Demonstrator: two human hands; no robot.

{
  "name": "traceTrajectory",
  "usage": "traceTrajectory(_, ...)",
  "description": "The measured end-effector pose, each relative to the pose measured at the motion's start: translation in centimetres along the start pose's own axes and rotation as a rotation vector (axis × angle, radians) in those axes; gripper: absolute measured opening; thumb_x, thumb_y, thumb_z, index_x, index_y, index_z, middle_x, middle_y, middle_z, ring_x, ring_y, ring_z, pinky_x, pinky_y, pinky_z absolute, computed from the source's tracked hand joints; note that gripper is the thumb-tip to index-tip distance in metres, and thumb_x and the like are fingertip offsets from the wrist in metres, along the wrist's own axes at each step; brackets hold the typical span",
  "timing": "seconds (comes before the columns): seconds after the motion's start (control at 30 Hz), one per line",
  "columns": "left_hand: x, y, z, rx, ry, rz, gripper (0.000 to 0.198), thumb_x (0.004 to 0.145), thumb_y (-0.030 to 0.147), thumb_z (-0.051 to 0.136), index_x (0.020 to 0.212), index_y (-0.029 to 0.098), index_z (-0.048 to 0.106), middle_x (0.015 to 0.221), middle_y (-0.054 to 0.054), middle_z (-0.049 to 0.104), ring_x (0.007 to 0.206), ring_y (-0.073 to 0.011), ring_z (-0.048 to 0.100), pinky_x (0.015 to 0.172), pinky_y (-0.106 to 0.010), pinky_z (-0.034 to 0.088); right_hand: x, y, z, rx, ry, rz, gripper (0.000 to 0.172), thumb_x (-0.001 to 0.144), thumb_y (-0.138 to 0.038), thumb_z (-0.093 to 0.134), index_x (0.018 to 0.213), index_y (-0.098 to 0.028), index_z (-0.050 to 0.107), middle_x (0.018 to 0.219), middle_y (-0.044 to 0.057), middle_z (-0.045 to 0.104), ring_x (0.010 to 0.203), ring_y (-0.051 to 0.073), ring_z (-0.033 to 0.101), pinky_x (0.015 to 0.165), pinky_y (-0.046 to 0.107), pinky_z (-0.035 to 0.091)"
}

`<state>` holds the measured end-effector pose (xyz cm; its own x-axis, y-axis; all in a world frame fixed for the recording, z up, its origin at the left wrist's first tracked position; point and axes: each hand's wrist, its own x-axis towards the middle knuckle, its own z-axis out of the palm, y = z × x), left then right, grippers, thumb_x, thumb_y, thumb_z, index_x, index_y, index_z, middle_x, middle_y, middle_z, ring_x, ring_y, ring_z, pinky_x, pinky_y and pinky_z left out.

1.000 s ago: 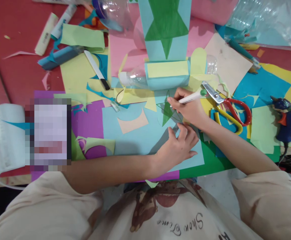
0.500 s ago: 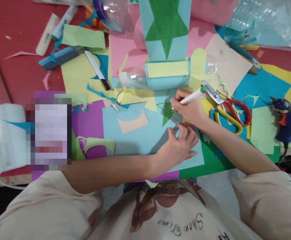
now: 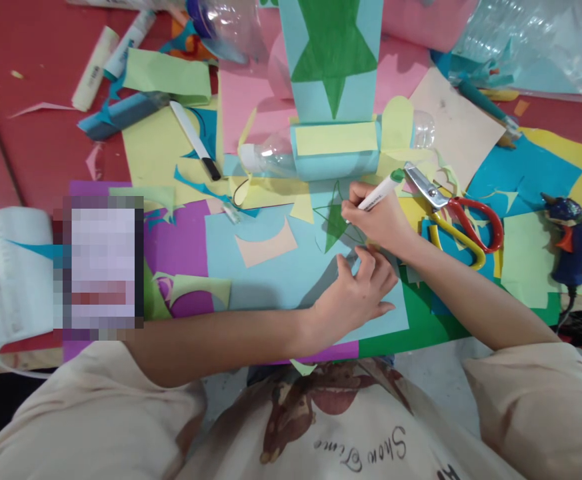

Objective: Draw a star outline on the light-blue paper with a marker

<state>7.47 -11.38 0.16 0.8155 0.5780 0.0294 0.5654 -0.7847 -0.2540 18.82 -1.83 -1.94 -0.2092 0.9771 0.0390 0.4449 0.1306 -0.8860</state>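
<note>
Pinched in my right hand [image 3: 373, 217] is a white marker [image 3: 381, 191] with a green end, tilted up to the right. Its tip meets the right side of a star drawing [image 3: 335, 227], outlined in green and partly filled in. The star lies on a light blue sheet [image 3: 255, 287]. Below it, my left hand [image 3: 358, 287] rests on the same sheet with its fingers bent and apart, holding nothing. Just beyond the drawing lies a plastic bottle [image 3: 275, 157] wrapped in blue and yellow paper. Behind that stands a blue panel with a filled green star [image 3: 335, 60].
Scissors [image 3: 451, 207] with red and yellow handles lie right of my right hand. A blue glue gun [image 3: 571, 247] with a cord is at the far right. A white-and-black pen [image 3: 195, 141], a peach scrap [image 3: 265, 245] and other paper pieces lie left. A blurred-out screen [image 3: 103, 267] stands near my left forearm.
The marker has swung more upright in my right hand, its green end moving left and up, away from the scissors. My left hand has stayed in place.
</note>
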Motion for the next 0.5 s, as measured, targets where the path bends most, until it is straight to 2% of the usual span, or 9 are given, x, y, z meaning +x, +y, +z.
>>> traceTrajectory(0.13, -0.02, 0.02, 0.02, -0.004, 0.003, -0.003, 0.05, 0.097, 0.046, 0.029, 0.124, 0.012, 0.055, 0.118, -0.018, 0.057, 0.105, -0.0294, 0.055, 0.076, -0.041, 0.055, 0.06, -0.05, -0.05, -0.026, -0.005, 0.036, 0.035, 0.07, -0.012, 0.052, 0.054, -0.021, 0.022, 0.052, -0.007, 0.02, 0.052, 0.008, 0.021, 0.049, 0.028, 0.017)
traceTrajectory(0.3, 0.0, 0.02, -0.02, -0.001, 0.005, -0.001, 0.05, 0.098, 0.046, 0.028, 0.123, 0.012, 0.055, 0.118, -0.018, 0.057, 0.105, -0.0293, 0.055, 0.075, -0.04, 0.055, 0.05, -0.09, -0.11, 0.056, 0.015, 0.027, 0.031, 0.079, -0.023, 0.053, 0.058, -0.022, 0.029, 0.054, -0.006, 0.029, 0.053, 0.009, 0.029, 0.051, 0.026, 0.025)
traceTrajectory(0.5, 0.05, -0.02, -0.04, -0.006, -0.003, 0.002, 0.05, 0.097, 0.047, 0.03, 0.123, 0.012, 0.055, 0.119, -0.017, 0.057, 0.106, -0.0293, 0.055, 0.076, -0.04, 0.055, 0.09, -0.03, -0.11, 0.048, 0.005, 0.01, 0.032, 0.08, -0.025, 0.054, 0.06, -0.022, 0.03, 0.055, -0.005, 0.031, 0.054, 0.009, 0.029, 0.051, 0.026, 0.026)
